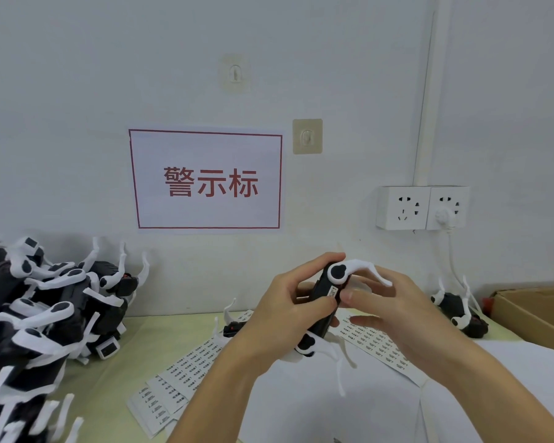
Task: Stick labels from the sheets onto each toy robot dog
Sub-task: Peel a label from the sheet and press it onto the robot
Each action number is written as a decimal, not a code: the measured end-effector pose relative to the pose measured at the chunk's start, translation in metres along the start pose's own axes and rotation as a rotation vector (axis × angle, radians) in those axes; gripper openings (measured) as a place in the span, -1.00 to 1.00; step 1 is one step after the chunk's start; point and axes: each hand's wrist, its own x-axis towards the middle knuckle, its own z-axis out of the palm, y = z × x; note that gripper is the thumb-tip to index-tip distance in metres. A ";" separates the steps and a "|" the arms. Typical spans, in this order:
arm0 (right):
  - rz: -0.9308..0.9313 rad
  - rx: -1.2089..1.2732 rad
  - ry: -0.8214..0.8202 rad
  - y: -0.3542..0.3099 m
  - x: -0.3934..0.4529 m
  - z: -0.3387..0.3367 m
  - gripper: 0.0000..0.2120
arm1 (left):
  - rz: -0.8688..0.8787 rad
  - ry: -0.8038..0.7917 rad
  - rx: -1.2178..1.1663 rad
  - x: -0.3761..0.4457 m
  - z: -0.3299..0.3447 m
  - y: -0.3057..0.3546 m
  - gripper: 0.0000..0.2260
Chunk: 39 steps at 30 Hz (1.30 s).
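Both hands grip one dog [323, 302], its long axis tilted, upper end away from them; left hand [285, 311] wraps it, right hand [387, 302] thumb presses the label [333, 293]

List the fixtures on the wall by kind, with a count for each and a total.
Adhesive hooks: 2, upper hook and lower hook
Socket plates: 2, left socket and right socket
Red-bordered signs: 1, sign
Cable conduits: 1, conduit
Total: 6
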 end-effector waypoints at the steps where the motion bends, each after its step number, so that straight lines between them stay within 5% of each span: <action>1: -0.002 -0.012 -0.002 -0.001 -0.001 0.000 -0.85 | 0.002 0.003 0.018 0.000 0.000 0.000 -0.54; 9: 0.008 0.013 0.110 0.000 -0.002 0.006 -0.80 | 0.032 -0.047 0.140 -0.002 -0.002 0.001 -0.56; 19: 0.001 0.047 0.081 0.002 0.000 -0.001 -0.57 | -0.030 -0.081 -0.033 -0.003 -0.008 -0.002 -0.42; 33: 0.092 -0.027 -0.074 0.010 0.002 -0.017 -0.57 | -0.107 -0.101 0.076 -0.001 -0.008 -0.009 -0.58; 39: 0.127 0.166 -0.034 0.013 0.004 -0.016 -0.60 | -0.117 0.012 0.008 0.002 -0.009 -0.015 -0.62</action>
